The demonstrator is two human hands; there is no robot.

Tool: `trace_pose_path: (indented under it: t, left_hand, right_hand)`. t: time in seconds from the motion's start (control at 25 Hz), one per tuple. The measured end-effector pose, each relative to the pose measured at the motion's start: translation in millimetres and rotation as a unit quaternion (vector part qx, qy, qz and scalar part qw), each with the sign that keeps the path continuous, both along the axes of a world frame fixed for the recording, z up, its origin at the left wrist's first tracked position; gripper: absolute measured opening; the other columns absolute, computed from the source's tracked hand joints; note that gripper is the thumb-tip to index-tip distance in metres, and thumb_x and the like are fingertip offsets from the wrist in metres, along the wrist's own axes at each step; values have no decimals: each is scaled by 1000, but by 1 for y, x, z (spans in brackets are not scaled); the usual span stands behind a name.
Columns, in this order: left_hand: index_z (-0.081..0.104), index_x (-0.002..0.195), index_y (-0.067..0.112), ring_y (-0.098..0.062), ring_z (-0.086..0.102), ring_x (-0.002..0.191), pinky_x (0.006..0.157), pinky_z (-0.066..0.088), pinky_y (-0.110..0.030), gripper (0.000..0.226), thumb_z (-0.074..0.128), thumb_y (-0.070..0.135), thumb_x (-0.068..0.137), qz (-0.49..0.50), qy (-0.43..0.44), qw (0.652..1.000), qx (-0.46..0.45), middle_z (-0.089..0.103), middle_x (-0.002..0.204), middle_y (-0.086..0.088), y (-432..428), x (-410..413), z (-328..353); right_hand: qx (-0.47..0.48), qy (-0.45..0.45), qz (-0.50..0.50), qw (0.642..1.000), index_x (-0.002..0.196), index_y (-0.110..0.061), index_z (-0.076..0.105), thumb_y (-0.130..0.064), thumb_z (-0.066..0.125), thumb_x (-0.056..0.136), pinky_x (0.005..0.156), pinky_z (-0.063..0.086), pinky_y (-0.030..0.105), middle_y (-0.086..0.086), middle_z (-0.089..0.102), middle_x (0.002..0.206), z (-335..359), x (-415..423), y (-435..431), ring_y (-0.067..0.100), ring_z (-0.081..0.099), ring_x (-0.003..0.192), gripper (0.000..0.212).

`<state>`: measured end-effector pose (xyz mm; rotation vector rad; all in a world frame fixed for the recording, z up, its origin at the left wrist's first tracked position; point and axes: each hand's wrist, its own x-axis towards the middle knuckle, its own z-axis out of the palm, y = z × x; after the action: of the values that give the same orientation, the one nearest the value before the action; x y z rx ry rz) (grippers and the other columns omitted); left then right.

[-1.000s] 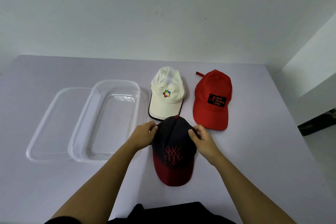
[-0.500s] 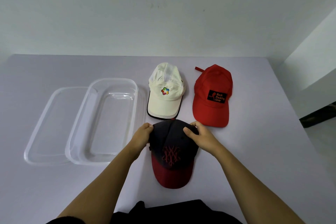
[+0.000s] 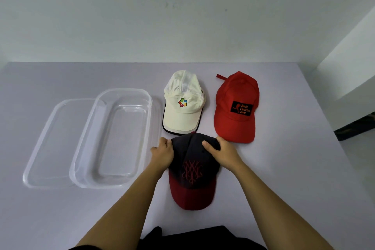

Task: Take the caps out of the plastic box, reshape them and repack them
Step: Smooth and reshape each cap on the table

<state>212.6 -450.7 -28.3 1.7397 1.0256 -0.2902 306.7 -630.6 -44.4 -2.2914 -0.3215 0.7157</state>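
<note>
A dark navy cap (image 3: 192,170) with a red brim and red embroidery lies on the table in front of me, brim toward me. My left hand (image 3: 163,153) grips the left side of its crown and my right hand (image 3: 221,152) grips the right side, thumb on top. Behind it lie a white cap (image 3: 183,103) with a coloured logo and a red cap (image 3: 236,107) with a black patch, side by side. The clear plastic box (image 3: 113,183) stands to the left with nothing in it.
The box's clear lid (image 3: 38,160) lies flat to the left of the box, partly under it. The pale table (image 3: 284,168) ends at a wall behind and at its right edge, where a dark floor gap shows.
Both hands have slid a little toward me along the crown of the navy cap, pressing its back down. The white and red caps and the box have not moved.
</note>
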Motion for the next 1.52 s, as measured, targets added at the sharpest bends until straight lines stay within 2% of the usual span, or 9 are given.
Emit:
trace_pose_path:
  t: [0.24,0.52,0.68,0.8,0.88,1.0,1.24,1.4,1.52]
  left_hand:
    - [33,99,16,-20,35,80,72,40,-35,30,18,42,100,-16,-49,991,-124,33,89,-6,1,-6,-6]
    - [33,80,21,-13,32,71,68,32,-29,30,20,39,100,-23,-80,995,-56,32,79,2,-4,-13,-9]
    - [52,118,36,-4,51,100,94,37,-30,43,20,55,97,-74,-91,966,-230,56,102,18,-7,-12,0]
    - [51,124,35,-7,58,108,89,46,-26,40,40,55,92,-122,-90,954,-257,62,113,16,-4,-10,5]
    - [60,111,26,-9,63,94,76,49,-20,33,50,50,90,-140,-86,964,-208,67,103,8,3,-8,5]
    - [51,74,10,-15,47,65,59,36,-25,42,46,47,93,-156,-62,985,27,52,71,-4,19,-1,-7]
    - [36,80,13,-33,59,76,66,46,-39,23,35,24,100,-213,25,930,297,53,74,-9,14,3,-12]
    - [47,95,8,-32,61,80,69,48,-39,33,31,37,100,-136,-3,964,229,62,85,-14,14,11,-8]
    - [62,94,5,-26,61,84,74,47,-35,55,32,51,95,-172,-9,962,213,67,91,-11,21,20,-2]
  right_hand:
    - [30,36,-30,998,93,-14,48,-59,56,81,71,49,34,-1,58,87,-7,-4,-6,15,57,80,47]
    - [39,34,-8,999,88,-15,40,-47,51,89,60,38,26,-4,50,78,-2,-4,-7,12,50,73,34]
    - [76,-2,9,997,76,-19,32,-32,40,97,62,34,30,-4,39,68,-5,-8,-3,10,38,63,27]
    - [101,-42,7,994,75,-20,31,-30,39,98,59,33,32,-3,38,65,-5,-10,4,12,37,60,26]
    - [107,-64,-5,992,73,-26,28,-29,39,98,58,33,30,-5,37,65,-4,-7,7,11,37,60,28]
    - [54,-66,13,996,76,-27,35,-35,43,96,59,36,28,-8,42,65,-7,2,-1,10,42,61,23]
    - [-157,-154,66,973,90,-20,63,-53,33,94,87,35,37,1,70,81,-8,14,-3,21,63,83,45]
    - [-157,-139,48,977,87,-22,61,-56,29,93,90,30,41,-2,65,79,-1,17,2,21,56,92,47]
    - [-128,-137,52,981,88,-25,62,-59,36,90,89,35,40,-7,64,85,7,21,4,18,51,97,43]
